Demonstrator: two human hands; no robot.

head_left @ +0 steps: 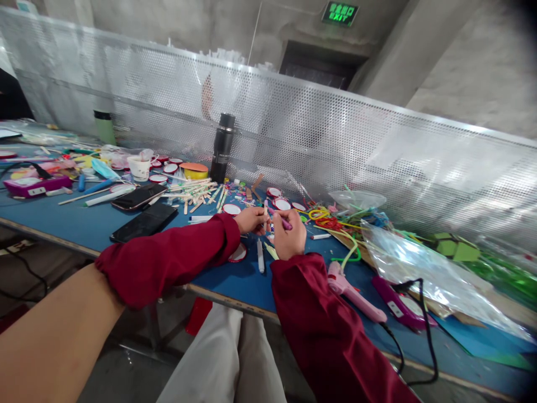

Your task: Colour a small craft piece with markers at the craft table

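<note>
My left hand pinches a small craft stick upright, its top end coloured purple. Close beside it, my right hand is closed around a purple marker, whose tip points toward the stick. Whether the tip touches the stick is hidden by the fingers. Below the hands, a white marker lies on the blue table. A round white disc with a red rim is partly covered by my left sleeve, and a similar disc lies just beyond it.
Two phones and a pile of craft sticks lie to the left. A black bottle stands at the back near the perforated metal screen. On the right are a pink glue gun, a purple power strip and plastic bags.
</note>
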